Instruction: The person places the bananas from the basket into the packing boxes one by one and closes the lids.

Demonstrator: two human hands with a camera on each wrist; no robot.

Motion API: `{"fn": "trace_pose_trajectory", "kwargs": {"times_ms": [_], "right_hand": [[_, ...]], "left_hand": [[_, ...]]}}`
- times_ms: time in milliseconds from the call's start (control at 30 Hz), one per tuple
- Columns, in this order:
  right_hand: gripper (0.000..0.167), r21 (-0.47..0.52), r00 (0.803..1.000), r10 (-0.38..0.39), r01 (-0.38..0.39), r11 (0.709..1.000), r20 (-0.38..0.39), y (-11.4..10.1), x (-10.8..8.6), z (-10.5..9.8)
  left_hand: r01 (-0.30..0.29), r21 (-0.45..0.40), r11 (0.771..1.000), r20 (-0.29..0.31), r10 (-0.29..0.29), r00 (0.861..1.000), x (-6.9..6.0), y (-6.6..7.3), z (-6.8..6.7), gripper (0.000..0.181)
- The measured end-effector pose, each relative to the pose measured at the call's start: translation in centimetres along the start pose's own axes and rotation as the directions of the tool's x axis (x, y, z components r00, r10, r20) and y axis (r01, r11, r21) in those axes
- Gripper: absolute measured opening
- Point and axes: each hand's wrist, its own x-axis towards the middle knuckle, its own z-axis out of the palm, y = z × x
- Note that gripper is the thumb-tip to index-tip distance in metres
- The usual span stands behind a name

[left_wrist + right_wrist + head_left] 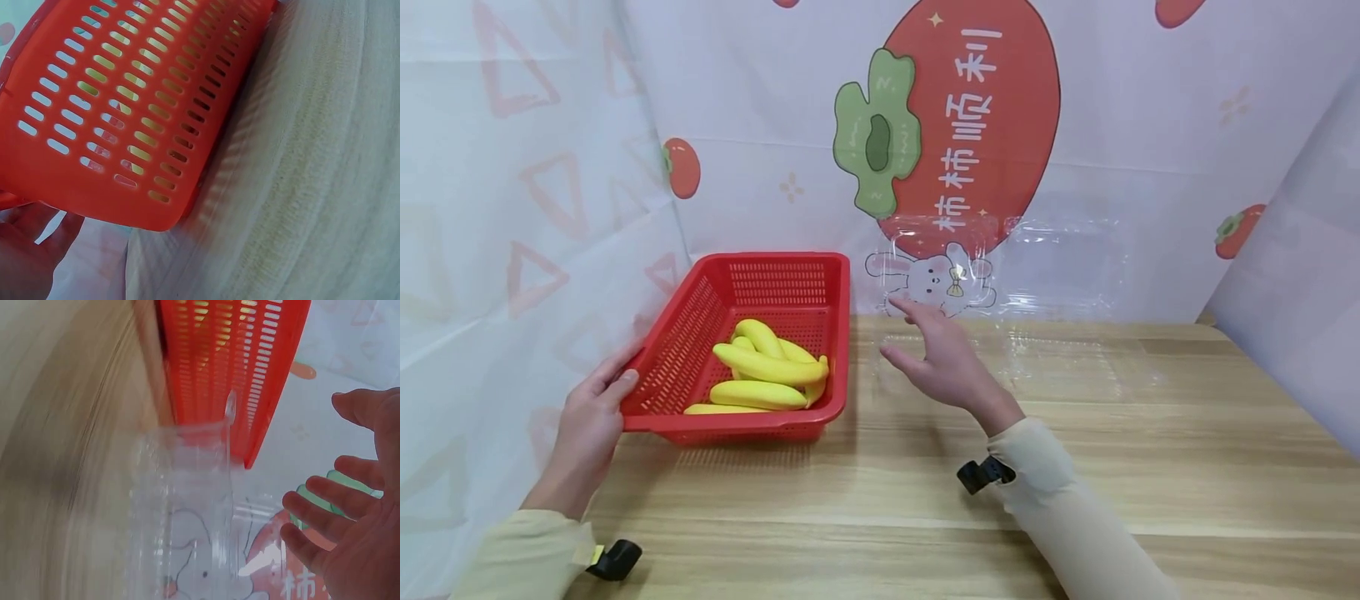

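Observation:
A red plastic basket point(844, 333) with slotted walls stands on the left, holding several yellow bananas point(771, 367). My left hand point(587, 425) grips its near left rim, thumb on top. In the left wrist view, fingers point(61, 236) curl beneath the basket's rim. My right hand point(943, 358) holds nothing; its thumb and fingers are spread in front of a clear plastic box point(891, 383) with a raised lid. The right wrist view shows this clear box point(181, 487) beside the basket wall point(187, 394), apart from the spread fingers point(322, 515).
A second clear plastic box point(1063, 367), its lid point(1067, 258) upright, stands to the right of the first. Both are on a wooden table point(865, 533). A printed cloth point(760, 83) forms the back wall, and more cloth hangs close on the left and right.

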Motion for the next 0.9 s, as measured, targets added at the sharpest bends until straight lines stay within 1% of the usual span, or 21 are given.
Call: {"fn": "trace_pose_trajectory", "kwargs": {"times_ms": [167,233,300,433,533,667,767,833,900], "right_hand": [[0.071,0.068,1.000,0.011,-0.012,0.998,0.009,-1.7,1.1,1.4],[0.071,0.098,1.000,0.010,-0.010,0.995,0.006,-2.4,1.4,1.9],[0.070,0.122,1.000,-0.001,0.001,0.993,-0.002,-3.1,1.7,2.4],[0.070,0.171,1.000,-0.029,0.028,0.985,0.008,-4.4,2.3,3.2],[0.071,0.201,0.999,-0.030,0.022,0.979,0.035,-5.4,2.4,3.6],[0.072,0.231,0.998,-0.028,0.013,0.973,0.060,-6.8,2.4,4.2],[0.072,0.277,0.996,-0.044,0.020,0.961,0.081,-7.8,2.3,5.0],[0.073,0.323,0.994,-0.057,0.023,0.946,0.095,-8.5,2.3,5.7],[0.073,0.359,0.992,-0.077,0.037,0.933,0.096,-9.1,2.2,6.4]], "left_hand": [[-0.016,0.028,0.999,-0.018,0.017,1.000,-0.3,-0.2,-0.5,0.054],[-0.012,0.030,0.999,-0.022,0.013,1.000,-0.5,-0.3,-0.6,0.054],[-0.005,0.048,0.999,-0.027,0.006,1.000,-0.6,-0.3,-0.7,0.055],[-0.001,0.070,0.998,-0.029,0.003,1.000,-0.6,-0.3,-0.6,0.056],[-0.002,0.074,0.997,-0.027,0.004,1.000,-0.5,-0.2,-0.5,0.056],[0.000,0.115,0.993,-0.020,0.002,1.000,-0.1,0.0,0.0,0.057],[0.001,0.176,0.984,-0.019,0.002,1.000,0.1,0.2,0.2,0.057],[0.003,0.209,0.978,-0.020,0.001,1.000,0.1,0.3,0.3,0.056],[0.002,0.224,0.975,-0.020,0.002,1.000,0.0,0.2,0.3,0.056]]}}
